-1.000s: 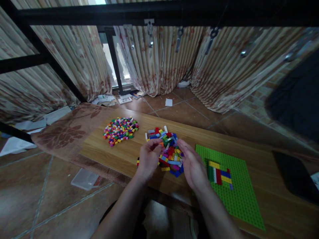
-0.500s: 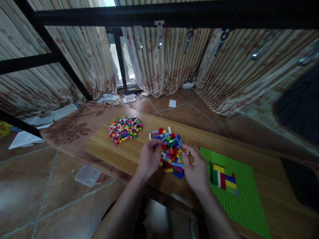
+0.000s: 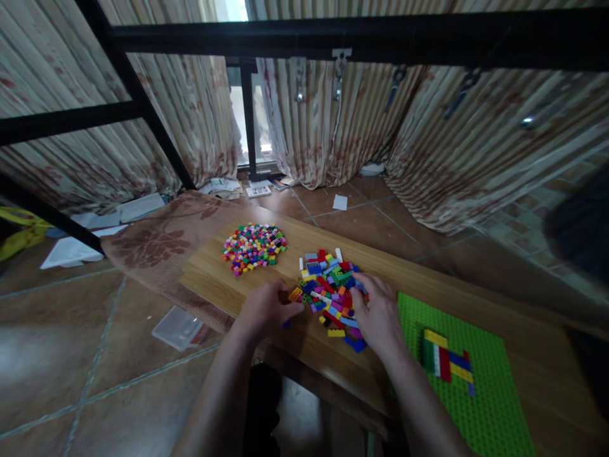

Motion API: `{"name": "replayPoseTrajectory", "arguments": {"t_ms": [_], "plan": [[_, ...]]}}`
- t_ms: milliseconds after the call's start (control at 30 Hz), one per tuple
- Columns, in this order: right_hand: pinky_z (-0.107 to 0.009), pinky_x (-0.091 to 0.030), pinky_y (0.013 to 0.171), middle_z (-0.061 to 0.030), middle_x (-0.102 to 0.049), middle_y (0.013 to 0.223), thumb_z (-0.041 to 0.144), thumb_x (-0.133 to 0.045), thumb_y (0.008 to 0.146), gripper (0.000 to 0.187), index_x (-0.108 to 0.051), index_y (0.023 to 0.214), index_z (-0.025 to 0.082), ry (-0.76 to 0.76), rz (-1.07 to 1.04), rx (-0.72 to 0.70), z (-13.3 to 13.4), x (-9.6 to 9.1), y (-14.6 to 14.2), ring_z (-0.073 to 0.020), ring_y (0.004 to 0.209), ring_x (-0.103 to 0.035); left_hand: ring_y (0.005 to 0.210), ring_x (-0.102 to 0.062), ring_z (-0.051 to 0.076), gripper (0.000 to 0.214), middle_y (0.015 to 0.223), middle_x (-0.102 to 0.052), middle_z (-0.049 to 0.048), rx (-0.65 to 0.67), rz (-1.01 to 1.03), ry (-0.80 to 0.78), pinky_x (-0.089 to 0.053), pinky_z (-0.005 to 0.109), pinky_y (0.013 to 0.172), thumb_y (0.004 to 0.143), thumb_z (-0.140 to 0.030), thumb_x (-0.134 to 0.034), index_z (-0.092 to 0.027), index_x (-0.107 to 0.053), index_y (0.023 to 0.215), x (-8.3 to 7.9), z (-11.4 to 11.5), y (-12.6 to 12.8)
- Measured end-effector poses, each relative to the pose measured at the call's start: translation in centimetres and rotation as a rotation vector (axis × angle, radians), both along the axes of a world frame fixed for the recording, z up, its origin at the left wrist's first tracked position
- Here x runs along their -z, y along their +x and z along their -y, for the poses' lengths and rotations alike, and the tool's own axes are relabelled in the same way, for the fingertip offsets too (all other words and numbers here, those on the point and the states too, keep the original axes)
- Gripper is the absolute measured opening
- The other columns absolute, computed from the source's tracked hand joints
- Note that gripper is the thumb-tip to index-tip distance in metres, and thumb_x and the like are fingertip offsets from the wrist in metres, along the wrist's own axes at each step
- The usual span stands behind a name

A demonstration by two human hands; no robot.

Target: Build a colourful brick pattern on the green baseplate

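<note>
My left hand (image 3: pixel 266 310) is low over the tabletop at the near-left edge of a pile of mixed building bricks (image 3: pixel 333 292). Its thumb and fingers are apart, beside a yellow-orange brick (image 3: pixel 295 294); a small blue brick (image 3: pixel 286 324) lies just under the hand. My right hand (image 3: pixel 379 314) rests against the right side of the pile, thumb and index finger spread around loose bricks there. To the right, a green baseplate (image 3: pixel 490 381) carries a flat build (image 3: pixel 447 358) of yellow, green, white, red and blue bricks.
A heap of tiny coloured bricks (image 3: pixel 254 247) sits farther left on the wooden tabletop (image 3: pixel 209 273). A brown patterned cloth (image 3: pixel 152 241) lies beneath the board. A clear plastic lid or tray (image 3: pixel 178 328) is on the tiled floor. Black metal bars (image 3: pixel 304 39) cross in front of the curtains.
My left hand has moved left, away from the middle of the pile, and some bricks now lie spread toward it. My right hand stays at the pile's right side. The view has shifted slightly.
</note>
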State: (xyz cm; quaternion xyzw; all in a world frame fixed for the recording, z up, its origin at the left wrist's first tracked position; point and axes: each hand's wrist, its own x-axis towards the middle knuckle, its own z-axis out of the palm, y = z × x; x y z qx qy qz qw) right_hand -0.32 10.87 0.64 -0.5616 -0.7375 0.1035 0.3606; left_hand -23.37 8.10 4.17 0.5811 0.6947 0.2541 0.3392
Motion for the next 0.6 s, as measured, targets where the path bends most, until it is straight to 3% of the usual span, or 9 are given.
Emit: {"name": "replayPoseTrajectory", "arguments": {"t_ms": [100, 200, 333, 467, 600], "plan": [[-0.046, -0.043, 0.092, -0.0114, -0.064, 0.113, 0.025, -0.045, 0.088, 0.034, -0.063, 0.117, 0.020, 0.002, 0.037, -0.016, -1.1, 0.2, -0.9, -0.0272, 0.104, -0.055, 0.067, -0.054, 0.016, 0.023, 0.071, -0.060, -0.0004, 0.153, -0.089, -0.013, -0.035, 0.023, 0.059, 0.057, -0.028, -0.077, -0.018, -0.063, 0.073, -0.2, 0.3, 0.0], [-0.045, -0.044, 0.089, -0.0119, -0.066, 0.105, 0.026, -0.044, 0.088, 0.032, -0.067, 0.109, 0.019, -0.008, 0.031, 0.011, -1.6, 0.4, -1.4, -0.0273, 0.100, -0.055, 0.074, -0.056, 0.018, 0.026, 0.086, -0.061, 0.0036, 0.217, -0.114, -0.006, -0.039, 0.024, 0.062, 0.056, -0.018, -0.074, -0.018, -0.062, 0.079, -0.3, 0.3, 0.4], [-0.042, -0.044, 0.085, -0.0092, -0.068, 0.095, 0.028, -0.047, 0.087, 0.026, -0.070, 0.098, 0.021, -0.013, -0.027, 0.042, -1.6, 0.6, -1.2, -0.0256, 0.093, -0.057, 0.078, -0.058, 0.019, 0.028, 0.094, -0.061, 0.0072, 0.184, -0.119, -0.006, -0.042, 0.026, 0.066, 0.062, -0.015, -0.068, -0.018, -0.062, 0.089, 0.1, 0.1, 1.4], [-0.040, -0.045, 0.084, -0.0082, -0.069, 0.093, 0.032, -0.049, 0.088, 0.026, -0.071, 0.094, 0.021, -0.039, -0.112, 0.030, -1.0, 0.4, -0.6, -0.0240, 0.091, -0.060, 0.076, -0.059, 0.019, 0.022, 0.088, -0.063, 0.0061, 0.170, -0.082, 0.022, -0.042, 0.026, 0.066, 0.067, -0.016, -0.065, -0.018, -0.061, 0.089, 0.2, 0.0, 2.4], [-0.039, -0.048, 0.082, -0.0081, -0.071, 0.097, 0.039, -0.052, 0.088, 0.028, -0.071, 0.096, 0.020, -0.109, -0.346, 0.079, -0.3, -0.2, -0.2, -0.0230, 0.090, -0.065, 0.073, -0.059, 0.019, 0.020, 0.080, -0.064, 0.0037, 0.130, -0.028, 0.075, -0.040, 0.026, 0.064, 0.068, -0.021, -0.068, -0.019, -0.063, 0.087, -0.1, 0.1, 2.7]]}}
